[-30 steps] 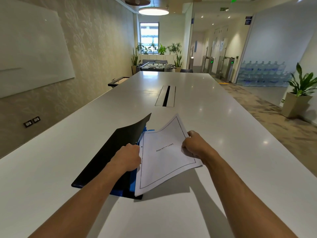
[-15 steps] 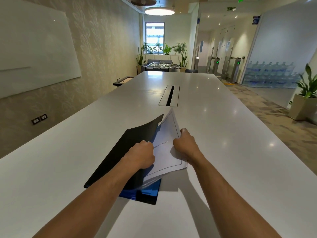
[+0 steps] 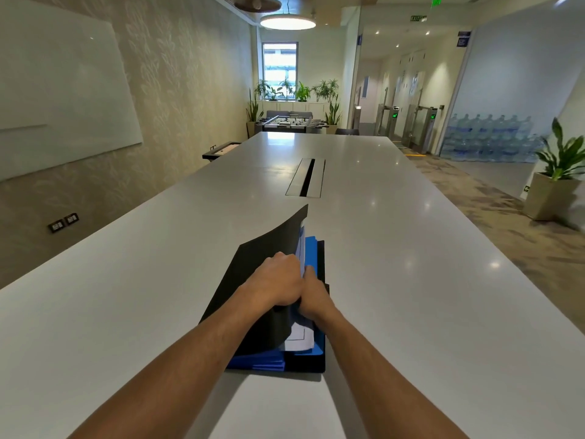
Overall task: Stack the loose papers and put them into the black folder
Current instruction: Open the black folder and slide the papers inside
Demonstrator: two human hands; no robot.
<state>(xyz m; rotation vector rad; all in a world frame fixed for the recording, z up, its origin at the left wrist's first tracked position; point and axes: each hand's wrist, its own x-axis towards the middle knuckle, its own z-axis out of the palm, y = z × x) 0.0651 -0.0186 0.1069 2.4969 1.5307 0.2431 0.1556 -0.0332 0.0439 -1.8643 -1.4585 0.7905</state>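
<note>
Black card forms the folder (image 3: 262, 264), which lies on the near middle of the long white table (image 3: 411, 248), its front cover raised and curling toward the right. The left hand (image 3: 278, 282) grasps that cover at its right edge. Just beside it, touching, the right hand (image 3: 311, 299) reaches in under the cover; its grip is hidden. White papers (image 3: 299, 339) lie inside on blue pockets (image 3: 311, 248).
</note>
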